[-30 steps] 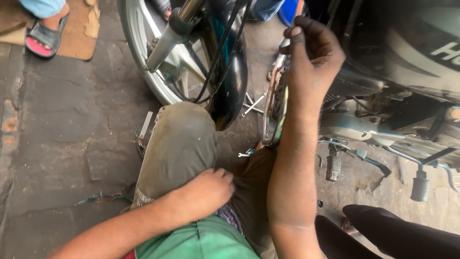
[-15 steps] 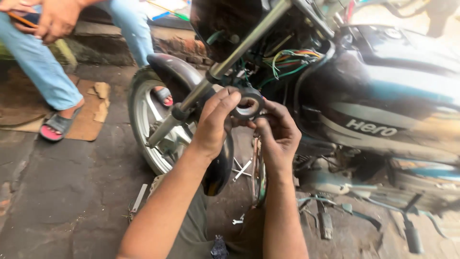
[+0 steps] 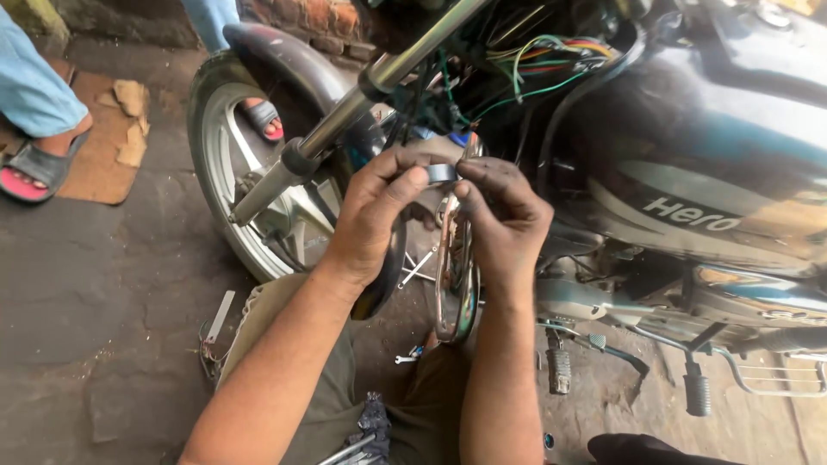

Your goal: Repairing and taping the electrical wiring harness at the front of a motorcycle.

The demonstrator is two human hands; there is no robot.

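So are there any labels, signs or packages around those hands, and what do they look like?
Tank badge: pale lettering on a grey stripe along the dark motorcycle tank, right of the right hand.
Tape roll: small grey ring pinched between the fingers of the left hand and the right; no label visible.
No packages, signs or screens.

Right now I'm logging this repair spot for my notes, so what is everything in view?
Tape roll: one, grey, pinched between both hands' fingertips.
Motorcycle: one, dark blue-black, fills the right side.
Front wheel: one, black tyre with silver rim, left of the hands.
Fork tube: one, silver, slanting above the wheel.
Wires: a bundle of mixed colours, behind the hands.
Chrome guard: one, below the hands.
Sandals: two, red and black, on another person's feet, upper left.
Left hand: holds the roll.
Right hand: holds the roll.
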